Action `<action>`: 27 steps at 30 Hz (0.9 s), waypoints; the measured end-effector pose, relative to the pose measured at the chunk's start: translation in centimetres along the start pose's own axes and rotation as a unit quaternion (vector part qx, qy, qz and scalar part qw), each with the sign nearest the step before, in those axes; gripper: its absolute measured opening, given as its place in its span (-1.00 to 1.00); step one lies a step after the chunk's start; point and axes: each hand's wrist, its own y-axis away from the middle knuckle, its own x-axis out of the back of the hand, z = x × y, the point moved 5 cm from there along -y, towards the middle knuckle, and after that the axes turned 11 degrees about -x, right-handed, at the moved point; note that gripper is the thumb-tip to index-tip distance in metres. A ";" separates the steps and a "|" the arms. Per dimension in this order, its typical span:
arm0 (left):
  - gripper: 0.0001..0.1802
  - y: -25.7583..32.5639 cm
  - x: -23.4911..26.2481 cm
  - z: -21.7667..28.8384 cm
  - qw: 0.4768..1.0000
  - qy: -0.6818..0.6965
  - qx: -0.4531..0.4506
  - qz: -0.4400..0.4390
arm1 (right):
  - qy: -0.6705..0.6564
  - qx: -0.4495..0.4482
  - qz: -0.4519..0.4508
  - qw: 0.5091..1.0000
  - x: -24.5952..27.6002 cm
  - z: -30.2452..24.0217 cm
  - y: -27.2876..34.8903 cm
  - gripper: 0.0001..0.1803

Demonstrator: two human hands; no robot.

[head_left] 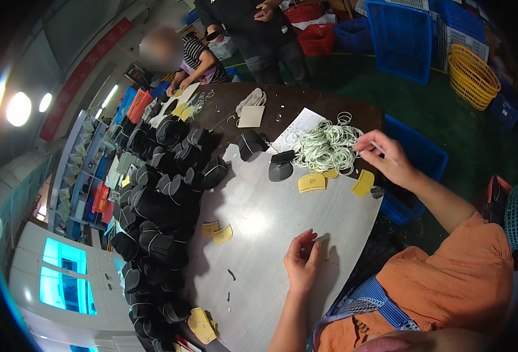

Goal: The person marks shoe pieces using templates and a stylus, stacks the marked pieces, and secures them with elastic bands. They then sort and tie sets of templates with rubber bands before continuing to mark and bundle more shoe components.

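Observation:
My left hand (303, 264) hovers over the pale grey tabletop (253, 276), fingers loosely curled, thumb apart, nothing visible in it. At the right edge of a heap of pale green rubber bands (327, 146), my right hand (388, 159) grips a slim whitish pen-like stick (384, 151); its fingertips touch or nearly touch the bands. Just left of the heap lies a small stack of black curved pieces (280, 167). Yellow curved templates (312, 183) rest below the heap. Another black bundle (250, 145), tied with a band, sits farther left.
Many banded black bundles (159, 193) are piled along the table's left side. More yellow templates (202, 325) lie at the near left. A blue crate (417, 146) stands beside the table at right. Across the table are a seated person (203, 61) and a standing person (253, 29).

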 end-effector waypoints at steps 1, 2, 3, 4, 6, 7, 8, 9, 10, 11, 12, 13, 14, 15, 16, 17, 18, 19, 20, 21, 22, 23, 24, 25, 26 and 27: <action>-0.65 0.0 0.0 0.0 1.000 0.000 0.002 0.000 | -0.012 -0.002 -0.026 1.000 -0.8 -0.1 0.0 -0.76; -0.65 0.0 0.0 0.0 1.000 0.006 0.002 0.003 | -0.008 0.023 -0.028 0.999 -1.5 -0.3 0.0 -0.78; -0.65 0.0 0.0 -0.1 1.000 0.012 0.002 0.005 | -0.009 0.022 -0.030 0.999 -1.9 -0.4 -0.2 -0.78; -0.65 0.0 0.1 -0.1 1.000 0.011 0.004 0.006 | -0.017 0.017 -0.051 0.998 -2.5 -0.5 -0.3 -0.77; -0.65 0.1 0.2 -0.3 1.000 0.022 0.014 0.010 | -0.025 0.015 -0.083 0.996 -3.3 -0.2 -0.6 -0.70; -0.65 0.1 0.2 -0.4 1.000 0.021 0.017 0.013 | -0.026 0.014 -0.087 0.996 -3.5 -0.2 -0.7 -0.70; -0.65 0.1 0.2 -0.4 1.000 0.023 0.014 0.014 | -0.045 0.014 -0.092 0.995 -3.7 -0.3 -0.7 -0.69; -0.66 0.1 0.2 -0.5 1.000 0.025 0.011 0.016 | -0.064 0.014 -0.097 0.993 -3.8 -0.4 -0.7 -0.68; -0.66 0.1 0.2 -0.6 0.999 0.025 0.015 0.018 | -0.064 0.011 -0.101 0.993 -4.1 -0.4 -0.7 -0.68; -0.66 0.0 0.2 -0.5 0.999 0.024 0.016 0.015 | -0.051 0.018 -0.104 0.993 -4.5 -0.4 -0.8 -0.67; -0.66 0.0 0.2 -0.5 1.000 0.023 0.018 0.012 | -0.039 0.024 -0.107 0.993 -4.8 -0.5 -0.8 -0.66; -0.66 0.1 0.2 -0.6 0.999 0.022 0.022 0.015 | -0.040 0.023 -0.112 0.993 -5.2 -0.4 -0.8 -0.66; -0.66 0.1 0.3 -0.6 0.999 0.026 0.019 0.015 | -0.036 0.021 -0.124 0.991 -5.6 -0.5 -0.7 -0.65; -0.66 0.0 0.3 -0.6 0.999 0.031 0.017 0.016 | -0.032 0.020 -0.136 0.990 -5.9 -0.6 -0.6 -0.65; -0.66 0.0 0.4 -0.5 0.999 0.030 0.020 0.017 | -0.033 0.018 -0.139 0.990 -6.1 -0.7 -0.7 -0.65; -0.65 0.0 0.4 -0.5 0.999 0.033 0.025 0.010 | -0.030 0.022 -0.138 0.990 -6.3 -0.9 -0.8 -0.65; -0.65 -0.1 0.3 -0.6 0.999 0.035 0.030 0.003 | -0.028 0.025 -0.137 0.990 -6.5 -1.1 -0.9 -0.66; -0.65 -0.1 0.4 -0.6 0.999 0.034 0.033 0.005 | -0.030 0.024 -0.139 0.990 -6.7 -1.3 -1.0 -0.66; -0.64 -0.1 0.3 -0.7 0.999 0.038 0.031 0.004 | -0.011 0.025 -0.138 0.990 -6.8 -1.5 -1.2 -0.67; -0.63 -0.1 0.3 -0.7 0.999 0.043 0.029 0.004 | 0.007 0.026 -0.137 0.990 -7.0 -1.5 -1.3 -0.68; -0.63 -0.1 0.4 -0.7 0.999 0.042 0.032 0.006 | 0.005 0.025 -0.140 0.990 -7.3 -1.2 -1.5 -0.68; -0.63 -0.2 0.3 -0.7 0.999 0.044 0.029 0.005 | -0.005 0.040 -0.144 0.989 -7.7 -0.9 -1.6 -0.71; -0.63 -0.2 0.3 -0.6 0.999 0.046 0.027 0.004 | -0.016 0.055 -0.147 0.987 -7.9 -0.7 -1.6 -0.72; -0.63 -0.2 0.2 -0.6 0.999 0.045 0.029 0.006 | -0.017 0.055 -0.150 0.987 -8.0 -0.8 -1.6 -0.72; -0.62 -0.1 0.3 -0.7 0.998 0.054 0.031 0.010 | -0.007 0.077 -0.147 0.986 -8.3 -1.3 -1.4 -0.74; -0.62 -0.1 0.3 -0.8 0.997 0.062 0.033 0.015 | 0.003 0.098 -0.143 0.985 -8.6 -1.7 -1.2 -0.75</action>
